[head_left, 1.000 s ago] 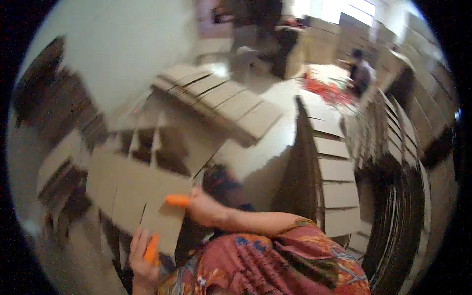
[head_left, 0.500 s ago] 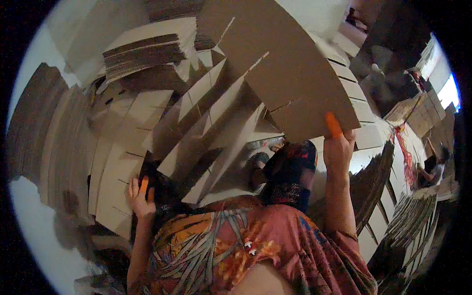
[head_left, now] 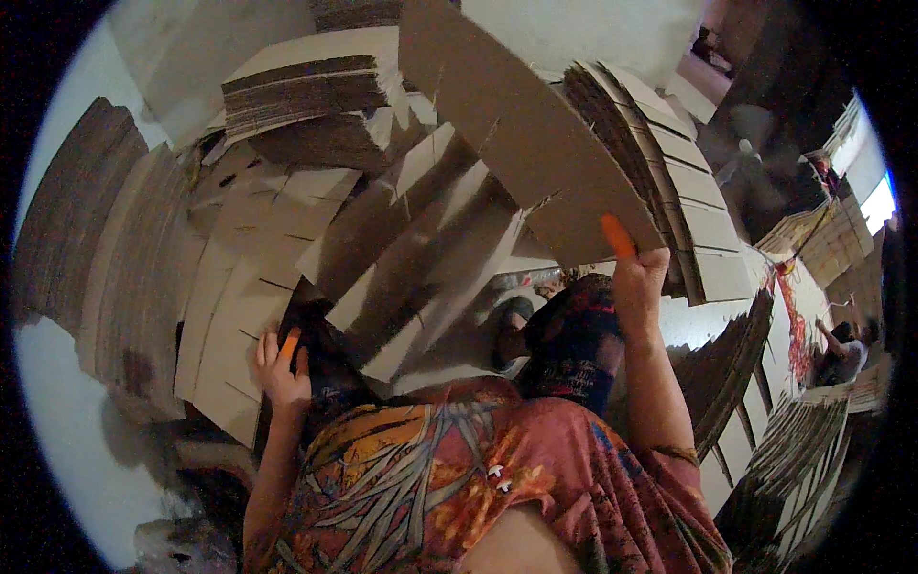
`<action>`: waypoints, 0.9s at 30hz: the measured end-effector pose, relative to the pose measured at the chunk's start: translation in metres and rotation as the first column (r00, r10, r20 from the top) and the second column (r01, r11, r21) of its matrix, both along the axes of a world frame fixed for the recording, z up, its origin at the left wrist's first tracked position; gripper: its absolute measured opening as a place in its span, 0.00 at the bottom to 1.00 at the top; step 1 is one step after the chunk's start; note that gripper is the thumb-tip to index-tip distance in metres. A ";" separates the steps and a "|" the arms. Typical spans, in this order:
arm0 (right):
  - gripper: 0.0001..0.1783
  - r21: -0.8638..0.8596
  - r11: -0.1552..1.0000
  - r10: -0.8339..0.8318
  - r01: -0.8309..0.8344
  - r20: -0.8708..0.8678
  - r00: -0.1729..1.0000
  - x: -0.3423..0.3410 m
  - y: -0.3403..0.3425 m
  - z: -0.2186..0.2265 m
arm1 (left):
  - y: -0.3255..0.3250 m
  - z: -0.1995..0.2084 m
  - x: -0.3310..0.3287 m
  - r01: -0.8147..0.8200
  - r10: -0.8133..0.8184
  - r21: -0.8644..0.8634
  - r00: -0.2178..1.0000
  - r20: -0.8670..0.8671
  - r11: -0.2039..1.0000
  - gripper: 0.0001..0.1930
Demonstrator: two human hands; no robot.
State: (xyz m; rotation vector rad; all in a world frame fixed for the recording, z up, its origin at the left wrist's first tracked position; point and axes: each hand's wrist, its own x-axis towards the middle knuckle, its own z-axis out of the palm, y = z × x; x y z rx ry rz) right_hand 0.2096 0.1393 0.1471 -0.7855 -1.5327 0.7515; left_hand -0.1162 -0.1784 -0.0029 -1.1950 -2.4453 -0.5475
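My right hand (head_left: 639, 282), an orange cover on one finger, grips the near right corner of a long brown cardboard sheet (head_left: 535, 134). The sheet slants up and away to the left and has slits along its near edge. Below it, several slotted cardboard strips (head_left: 421, 239) stand on edge, crossing the sheet near its slits; whether they are joined there I cannot tell. My left hand (head_left: 284, 373), also with an orange finger cover, lies by my dark-clad leg and the edge of a slotted cardboard pile (head_left: 225, 316). Its fingers are partly spread and hold nothing visible.
Cardboard stacks stand at the back left (head_left: 306, 96) and far left (head_left: 72, 220). Slotted strips lean at the right (head_left: 669, 172), with more bundles (head_left: 794, 469) nearer. A fan (head_left: 751, 143) stands behind. Another person (head_left: 841, 354) sits far right beside red cords (head_left: 792, 316).
My right hand has moved slightly left and the held sheet has tilted, showing a narrower face. More of the strips behind it shows. My left hand has barely shifted.
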 end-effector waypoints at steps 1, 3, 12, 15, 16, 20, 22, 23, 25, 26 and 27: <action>0.08 0.008 1.000 0.029 -0.030 0.030 0.999 -0.001 0.002 0.001 | -0.001 -0.002 -0.001 0.016 -0.015 0.038 1.000 -0.007 0.999 0.15; 0.08 0.020 0.996 0.085 -0.087 0.093 0.992 -0.002 0.006 0.001 | -0.001 -0.003 -0.004 0.027 -0.027 0.042 1.000 -0.010 0.999 0.15; 0.09 0.067 0.997 0.029 -0.041 0.175 0.984 -0.006 0.005 0.008 | 0.002 0.003 0.000 0.035 -0.038 0.066 0.999 0.038 0.997 0.16; 0.10 0.149 0.985 0.082 -0.082 0.011 0.997 -0.005 0.007 0.007 | 0.002 0.005 0.001 0.025 -0.028 0.057 0.998 0.062 0.998 0.15; 0.10 0.115 0.989 0.081 -0.088 0.060 0.995 -0.004 0.010 0.005 | 0.002 0.006 0.002 0.014 -0.017 0.046 0.997 0.073 0.999 0.15; 0.11 -0.005 0.998 0.057 -0.058 0.232 0.971 -0.008 0.016 -0.005 | 0.000 -0.001 -0.003 0.046 -0.046 0.067 0.999 -0.001 0.997 0.16; 0.10 -0.012 1.000 0.001 0.002 0.271 0.963 -0.011 0.014 -0.012 | 0.000 0.001 -0.002 0.047 -0.047 0.058 0.999 -0.007 0.997 0.16; 0.09 0.006 0.999 -0.042 0.042 0.268 0.962 -0.013 0.014 -0.019 | 0.001 0.002 -0.001 0.029 -0.030 0.043 0.999 0.014 0.999 0.16; 0.08 0.022 0.999 -0.035 0.030 0.270 0.962 -0.014 0.016 -0.026 | 0.006 0.011 0.005 0.002 -0.002 0.012 0.998 0.057 1.000 0.16; 0.08 0.019 1.000 0.017 -0.023 0.275 0.961 -0.014 0.017 -0.029 | 0.007 0.010 0.004 0.008 -0.008 0.005 0.999 0.032 1.000 0.16; 0.08 0.016 0.997 0.074 -0.081 0.278 0.958 -0.016 0.018 -0.030 | 0.005 0.008 0.003 0.009 -0.009 -0.003 1.000 0.005 1.000 0.15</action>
